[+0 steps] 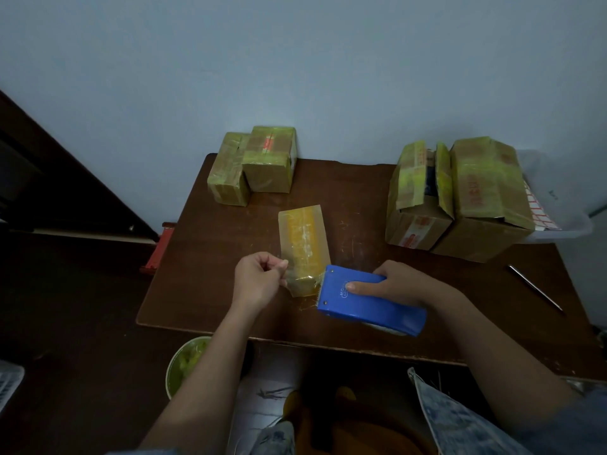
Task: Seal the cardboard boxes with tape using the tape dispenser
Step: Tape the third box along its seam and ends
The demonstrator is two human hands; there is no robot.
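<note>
far left, on the dark floor, a pale slatted thing (10,380) pokes in at the edge of view, and a red strip (158,249) leans against the left side of the table (210,257). near your left forearm, below the table edge, sits a round bin (179,366) with yellowish scraps inside.

at the far left of the table, two taped boxes (253,165) stand touching each other against the wall, both wrapped in yellow-green tape.

your left hand (258,279) is near the middle of the table, fingers curled in, thumb and fingertips pinching the near left edge of a small flat box (303,244). that box lies on the table with yellow tape down its top, its long side running away from you. a loose bit of clear tape (300,285) stretches from its near end across to the toothed edge of the dispenser.

just right of it, your right hand (397,285) grasps the blue tape dispenser (368,302), fingers wrapped around its body with the thumb flat on top. the dispenser's cutting end touches the near right corner of the small flat box.

further right, at the far side, two bigger boxes (460,195) stand side by side; the left one's top flaps are up. behind them a clear plastic tub (565,224) holds red-and-white paper. near the right edge of the table lies a thin metal rod (535,287), well apart from the boxes.
</note>
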